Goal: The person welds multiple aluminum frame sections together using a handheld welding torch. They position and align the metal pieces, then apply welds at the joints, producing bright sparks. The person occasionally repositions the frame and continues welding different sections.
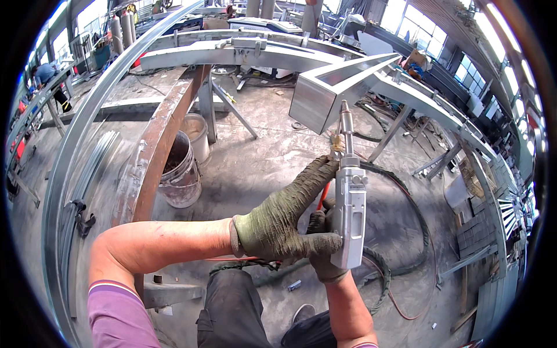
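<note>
A silver handheld welding torch (352, 197) stands nearly upright in front of me, its narrow nozzle pointing away. My right hand (326, 269), in a dark glove, is wrapped round it from behind and below; the torch body hides most of those fingers. From the left, my left hand (277, 221), in a green-grey glove, reaches across to the torch. Its thumb presses the lower body, and its fingers stretch to the small brass-coloured fitting (337, 144) beside the nozzle. Just beyond the nozzle tip is the end of a shiny square metal tube (313, 107); contact cannot be made out.
A long curved metal frame (278, 59) crosses ahead on legs. At left run a rusty beam (165, 122) and a bent steel rail (72, 139). Two buckets (181, 188) stand by the beam. Hoses (426, 232) loop over the floor at right. Another person (45, 74) bends far left.
</note>
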A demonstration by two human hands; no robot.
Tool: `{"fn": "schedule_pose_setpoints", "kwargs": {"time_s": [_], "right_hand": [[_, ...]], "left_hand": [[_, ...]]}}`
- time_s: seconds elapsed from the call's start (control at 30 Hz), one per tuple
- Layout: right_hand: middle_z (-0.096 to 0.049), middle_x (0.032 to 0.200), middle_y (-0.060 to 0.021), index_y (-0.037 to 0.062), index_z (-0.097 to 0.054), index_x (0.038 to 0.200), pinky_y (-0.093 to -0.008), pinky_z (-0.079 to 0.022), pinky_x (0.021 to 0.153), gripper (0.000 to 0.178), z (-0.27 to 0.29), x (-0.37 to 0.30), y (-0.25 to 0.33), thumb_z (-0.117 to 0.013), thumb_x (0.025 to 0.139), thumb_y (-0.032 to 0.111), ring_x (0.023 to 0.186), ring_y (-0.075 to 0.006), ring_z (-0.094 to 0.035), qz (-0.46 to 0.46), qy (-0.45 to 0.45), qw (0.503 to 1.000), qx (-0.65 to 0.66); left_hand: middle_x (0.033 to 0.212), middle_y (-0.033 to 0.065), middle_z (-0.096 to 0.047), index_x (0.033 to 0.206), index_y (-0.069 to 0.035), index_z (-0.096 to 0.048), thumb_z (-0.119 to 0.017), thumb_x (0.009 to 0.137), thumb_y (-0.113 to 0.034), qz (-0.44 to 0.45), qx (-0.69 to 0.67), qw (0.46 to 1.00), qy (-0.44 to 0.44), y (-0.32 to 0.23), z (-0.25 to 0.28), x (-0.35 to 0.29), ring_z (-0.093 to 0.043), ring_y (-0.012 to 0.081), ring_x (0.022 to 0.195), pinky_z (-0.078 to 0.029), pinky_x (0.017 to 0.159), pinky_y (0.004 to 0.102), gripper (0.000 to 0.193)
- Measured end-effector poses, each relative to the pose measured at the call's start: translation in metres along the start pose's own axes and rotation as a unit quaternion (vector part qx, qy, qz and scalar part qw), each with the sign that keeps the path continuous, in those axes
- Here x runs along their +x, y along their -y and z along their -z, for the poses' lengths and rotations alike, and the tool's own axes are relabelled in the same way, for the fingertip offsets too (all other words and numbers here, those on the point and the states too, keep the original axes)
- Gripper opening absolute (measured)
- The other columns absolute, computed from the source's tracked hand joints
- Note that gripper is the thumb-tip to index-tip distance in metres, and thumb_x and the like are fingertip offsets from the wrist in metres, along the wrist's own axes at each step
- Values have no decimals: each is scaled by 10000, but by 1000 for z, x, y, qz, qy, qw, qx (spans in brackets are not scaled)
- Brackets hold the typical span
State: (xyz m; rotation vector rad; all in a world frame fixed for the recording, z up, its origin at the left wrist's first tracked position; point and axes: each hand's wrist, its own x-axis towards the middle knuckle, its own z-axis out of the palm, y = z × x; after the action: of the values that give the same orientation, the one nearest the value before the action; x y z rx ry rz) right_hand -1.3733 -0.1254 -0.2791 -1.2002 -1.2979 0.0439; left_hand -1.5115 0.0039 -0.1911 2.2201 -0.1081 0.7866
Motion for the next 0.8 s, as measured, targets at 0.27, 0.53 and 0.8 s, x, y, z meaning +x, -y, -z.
{"fn": "schedule_pose_setpoints", "kwargs": {"time_s": [0.27, 0.53, 0.8], "right_hand": [[-582, 1185, 20, -44, -551, 1487, -245, -547, 943, 480, -6, 4, 1, -745, 1088, 139, 1071, -72, -606, -93, 15, 981, 168], [-783, 1104, -50, -16, -723, 1340, -326, -628, 829, 552, -12, 7, -4, -949, 898, 226, 955, -131, -739, -119, -45, 981, 147], [-790, 1061, -48, -9, -730, 1297, -324, -635, 823, 602, -13, 6, -16, -1002, 838, 270, 950, -129, -752, -57, -62, 993, 77]], "left_hand": [[1787, 332, -242, 1755, 43, -155, -870, 954, -497, 21, -131, 991, -17, 10, -7, -3, -210, 430, 1698, -213, 1372, 491, 1202], [1787, 325, -251, 1757, 31, -168, -878, 946, -497, 33, -114, 993, -16, 14, -6, -6, -233, 418, 1691, -225, 1368, 488, 1199], [1776, 315, -279, 1755, 31, -182, -877, 952, -488, 29, -133, 990, -27, 17, -7, -6, -249, 413, 1686, -233, 1366, 481, 1182]]}}
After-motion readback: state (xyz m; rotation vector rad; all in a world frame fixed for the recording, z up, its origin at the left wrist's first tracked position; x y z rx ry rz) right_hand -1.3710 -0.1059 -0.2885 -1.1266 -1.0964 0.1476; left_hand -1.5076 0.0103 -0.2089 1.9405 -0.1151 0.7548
